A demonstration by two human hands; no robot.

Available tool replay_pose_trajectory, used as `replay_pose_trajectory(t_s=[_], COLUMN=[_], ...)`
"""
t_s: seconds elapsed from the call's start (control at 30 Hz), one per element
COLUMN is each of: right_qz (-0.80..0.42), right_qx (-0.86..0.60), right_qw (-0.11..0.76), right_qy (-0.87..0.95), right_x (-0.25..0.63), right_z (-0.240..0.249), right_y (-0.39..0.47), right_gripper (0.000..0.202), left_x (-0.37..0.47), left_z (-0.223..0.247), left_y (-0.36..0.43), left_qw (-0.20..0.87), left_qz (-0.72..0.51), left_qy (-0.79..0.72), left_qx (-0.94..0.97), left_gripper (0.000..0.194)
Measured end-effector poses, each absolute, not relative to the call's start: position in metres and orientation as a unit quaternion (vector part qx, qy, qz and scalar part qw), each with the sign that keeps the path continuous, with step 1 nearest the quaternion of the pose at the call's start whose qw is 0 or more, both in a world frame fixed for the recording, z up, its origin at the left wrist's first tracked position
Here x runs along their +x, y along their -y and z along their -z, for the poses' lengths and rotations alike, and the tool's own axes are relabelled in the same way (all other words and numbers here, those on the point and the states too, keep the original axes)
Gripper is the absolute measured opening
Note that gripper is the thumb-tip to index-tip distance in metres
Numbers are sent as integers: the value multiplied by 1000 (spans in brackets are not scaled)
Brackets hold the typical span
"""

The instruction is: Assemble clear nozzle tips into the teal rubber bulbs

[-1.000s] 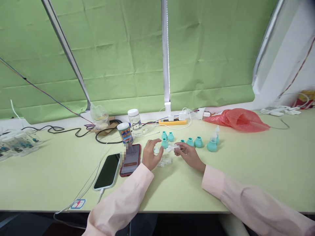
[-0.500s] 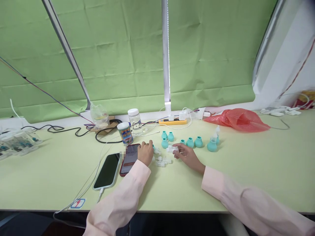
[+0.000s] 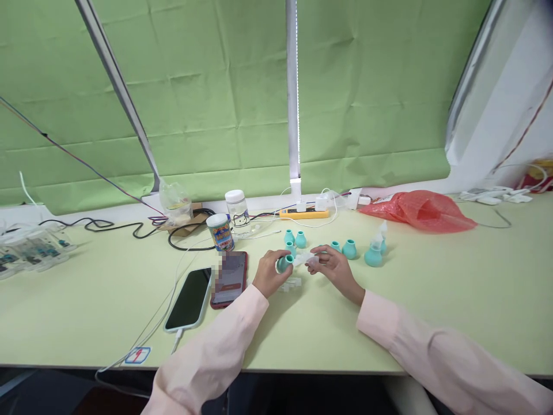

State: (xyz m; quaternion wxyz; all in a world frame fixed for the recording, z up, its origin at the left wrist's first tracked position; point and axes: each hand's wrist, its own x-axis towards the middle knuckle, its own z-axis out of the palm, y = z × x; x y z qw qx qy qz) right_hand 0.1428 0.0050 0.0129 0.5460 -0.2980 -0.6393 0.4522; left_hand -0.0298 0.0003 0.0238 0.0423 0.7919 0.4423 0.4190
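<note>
**Both grips pinched, over a pale green table**

The table spans the view, with a red plastic bag lying at its back right. Over the middle, the left hand and right hand face each other, close together. Left of them lie a red-edged phone and a pale-edged phone.

The left hand's thumb and fingers are parted by only the width of a teal bulb, pinching its sides; its open mouth tilts up towards the right hand. The right hand's fingertips are drawn nearly together, pinching a clear plastic piece that points at the bulb. Whether bulb and piece touch, I cannot tell.

More teal bulbs stand behind the hands; the pair farthest right has clear tops. Smallest, some loose clear pieces lie between the wrists, just below the held bulb.
</note>
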Motion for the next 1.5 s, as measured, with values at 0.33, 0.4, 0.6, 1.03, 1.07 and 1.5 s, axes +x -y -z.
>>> replay_pose_trajectory(t_s=[0.33,0.4,0.6,1.03,1.07,1.5], right_qz=[-462,-475,-542,-524,-502,-80], right_qx=[-303,-302,-302,-324,-326,-230], right_qw=[558,550,493,462,470,454], right_qy=[619,617,610,638,649,857], right_x=[141,141,142,134,134,144], right_z=[-12,-13,-15,-7,-5,8], right_y=[-7,-6,-4,-1,-2,-6], right_gripper=[25,25,24,26,25,12], left_x=[-27,-27,-27,-29,-29,-28], left_z=[-30,-30,-34,-25,-25,-19], left_y=[4,4,8,5,5,-1], left_qw=[96,99,103,104,109,260], left_qz=[-404,-411,-423,-431,-436,-440], left_qy=[-407,-407,-416,-495,-499,-547], left_qx=[813,810,798,747,741,664], left_gripper=[31,33,25,40,41,52])
